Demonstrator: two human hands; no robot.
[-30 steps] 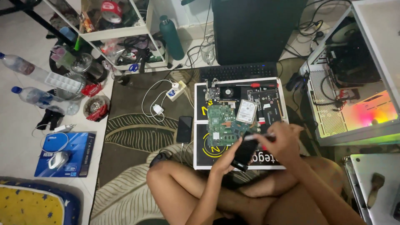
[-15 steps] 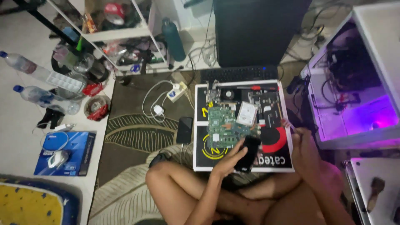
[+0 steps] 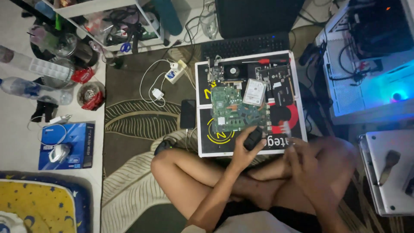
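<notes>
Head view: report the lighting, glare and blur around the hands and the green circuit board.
Head view: dim room light, with blue glow off the open computer case at right. The green circuit board is fairly sharp and free of glare. The left hand gripping a small black part is slightly soft; the right hand is motion-blurred, so its grip cannot be made out.

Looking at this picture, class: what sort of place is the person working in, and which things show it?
Probably a home room used for computer repair, worked on the floor: a patterned rug, a green circuit board on a box lid, and an open computer case glowing blue.
</notes>
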